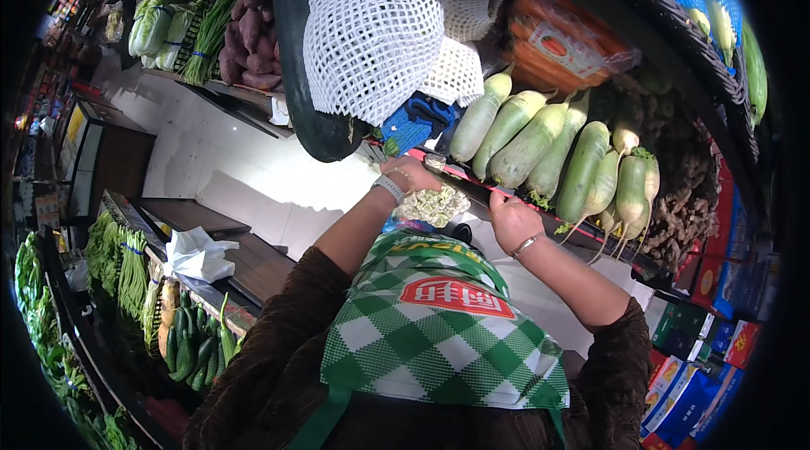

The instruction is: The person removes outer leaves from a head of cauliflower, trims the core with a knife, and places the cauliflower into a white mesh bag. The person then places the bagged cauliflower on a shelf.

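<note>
With fingers curled, my left hand (414,174) is at a cauliflower (435,204) low before me, by the shelf's edge; its fingertips are hidden, so its grip cannot be told. My right hand (516,222) is at the red-edged front rim of the shelf (484,185), its fingers bent and partly hidden. Green radishes (526,145) lie in a row just beyond it. White foam netting (373,48) covers something large on the left of this shelf, and a blue mesh bag (405,132) lies below the netting.
A dark winter melon (316,127) juts over the shelf edge at the left. Bagged carrots (557,45) and ginger (680,219) lie beyond and right of the radishes. A lower-left stand holds cucumbers (190,342) and a crumpled white bag (199,255). Stacked boxes (686,399) stand lower right.
</note>
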